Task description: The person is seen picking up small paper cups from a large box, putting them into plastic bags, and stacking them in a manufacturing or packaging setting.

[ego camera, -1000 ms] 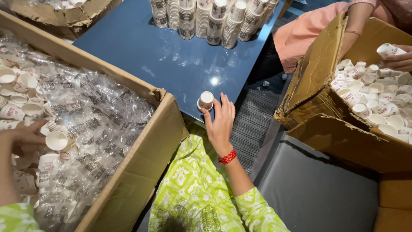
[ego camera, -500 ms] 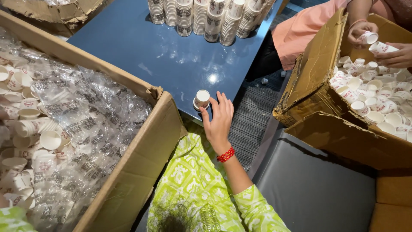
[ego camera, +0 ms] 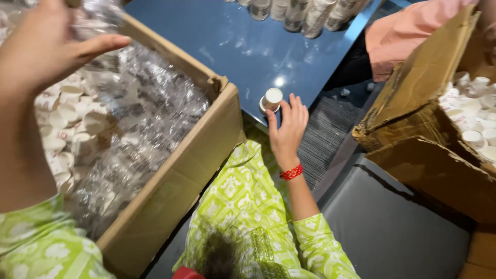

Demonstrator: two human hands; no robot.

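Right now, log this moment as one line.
left hand: raised, holding plastic wrap over box | right hand: fingers touching cup stack on table

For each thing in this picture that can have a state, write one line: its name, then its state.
Left hand: raised, fingers closed on crinkled clear plastic wrap.
Right hand: open, fingertips beside the small paper cup.
Small paper cup: upright on the blue table, near its edge.
Left cardboard box: open, holding loose cups and clear wrap.
Right cardboard box: open, flap up, cups inside.
Cup stacks: standing at the table's far end.
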